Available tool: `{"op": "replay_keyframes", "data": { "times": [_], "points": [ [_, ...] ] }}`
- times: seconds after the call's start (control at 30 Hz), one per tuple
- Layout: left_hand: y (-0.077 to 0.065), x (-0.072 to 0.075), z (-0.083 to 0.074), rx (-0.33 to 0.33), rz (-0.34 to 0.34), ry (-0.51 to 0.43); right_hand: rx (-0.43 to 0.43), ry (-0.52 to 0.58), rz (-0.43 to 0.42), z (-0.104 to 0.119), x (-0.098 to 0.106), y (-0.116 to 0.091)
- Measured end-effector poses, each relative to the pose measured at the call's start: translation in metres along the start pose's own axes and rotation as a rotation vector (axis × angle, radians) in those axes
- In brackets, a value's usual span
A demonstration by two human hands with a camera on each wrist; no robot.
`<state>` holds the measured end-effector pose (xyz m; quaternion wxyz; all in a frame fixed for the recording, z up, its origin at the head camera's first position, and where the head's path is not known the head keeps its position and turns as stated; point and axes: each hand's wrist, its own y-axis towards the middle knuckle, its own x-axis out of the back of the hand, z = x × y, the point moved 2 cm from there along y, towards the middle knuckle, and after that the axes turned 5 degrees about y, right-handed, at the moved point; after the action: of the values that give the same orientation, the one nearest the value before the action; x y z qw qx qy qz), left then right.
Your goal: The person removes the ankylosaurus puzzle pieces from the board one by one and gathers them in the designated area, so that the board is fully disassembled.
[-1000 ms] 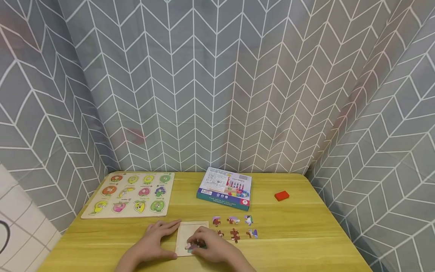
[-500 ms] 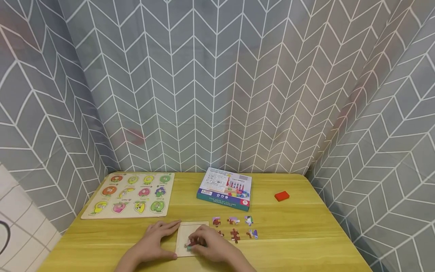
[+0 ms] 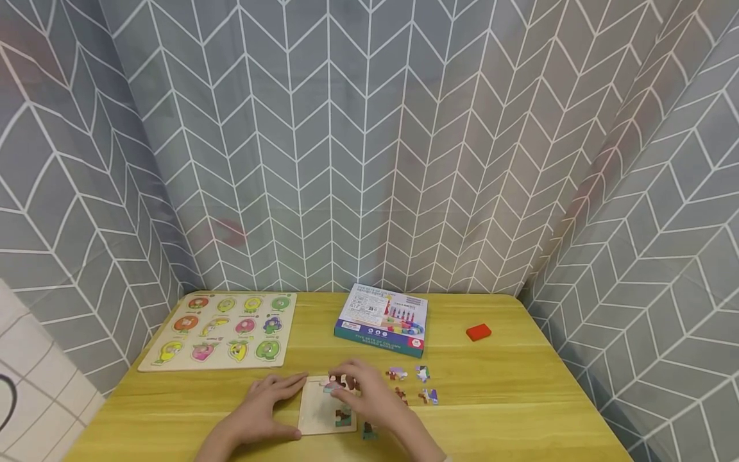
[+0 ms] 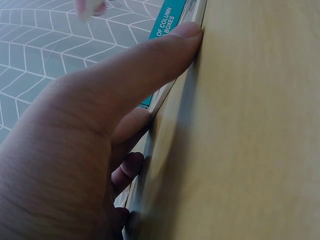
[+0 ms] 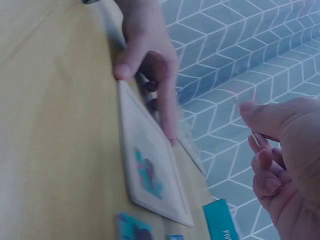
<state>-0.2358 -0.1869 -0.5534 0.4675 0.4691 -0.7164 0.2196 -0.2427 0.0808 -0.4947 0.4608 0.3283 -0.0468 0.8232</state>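
A shallow wooden puzzle tray [image 3: 317, 404] lies at the table's near side. My left hand [image 3: 262, 407] rests along its left edge, index finger at the far corner and thumb [image 4: 165, 52] near the closer one. Between thumb and fingers my right hand [image 3: 366, 394] pinches a jigsaw piece [image 3: 333, 386], raised over the tray's far part; the right wrist view shows it edge-on. One brown and teal jigsaw piece [image 3: 343, 418] sits in the tray's near right corner. Beside that corner, a similar piece [image 3: 369, 431] lies on the table, partly covered by my right wrist.
Several loose jigsaw pieces [image 3: 428, 396] lie right of my right hand. Behind them stands a flat toy box [image 3: 378, 346]. A fruit puzzle board [image 3: 222, 343] is at the back left, and a red block [image 3: 478, 332] at the right. Patterned curtain [image 3: 369, 160] surrounds the table.
My right hand has lifted from the tray's near part toward its far edge, carrying the jigsaw piece. The pieces at the near right corner now show. My left hand has stayed put.
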Motion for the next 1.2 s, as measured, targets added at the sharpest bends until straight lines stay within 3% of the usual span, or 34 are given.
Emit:
{"op": "replay_keyframes", "data": {
  "times": [0.3, 0.57, 1.0, 1.2],
  "points": [
    [0.001, 0.0, 0.001, 0.009, 0.012, 0.0, 0.001, -0.019, -0.059, 0.001, 0.01, -0.004],
    [0.0, -0.001, 0.001, 0.019, 0.017, -0.02, 0.052, -0.006, -0.088, -0.013, 0.016, -0.024],
    [0.0, 0.0, 0.002, 0.013, 0.012, -0.027, -0.141, -0.042, -0.184, -0.036, 0.053, -0.077],
    [0.0, -0.001, 0.002, 0.011, 0.012, -0.022, -0.169, -0.052, -0.192, -0.043, 0.065, -0.094]
  ]
}}
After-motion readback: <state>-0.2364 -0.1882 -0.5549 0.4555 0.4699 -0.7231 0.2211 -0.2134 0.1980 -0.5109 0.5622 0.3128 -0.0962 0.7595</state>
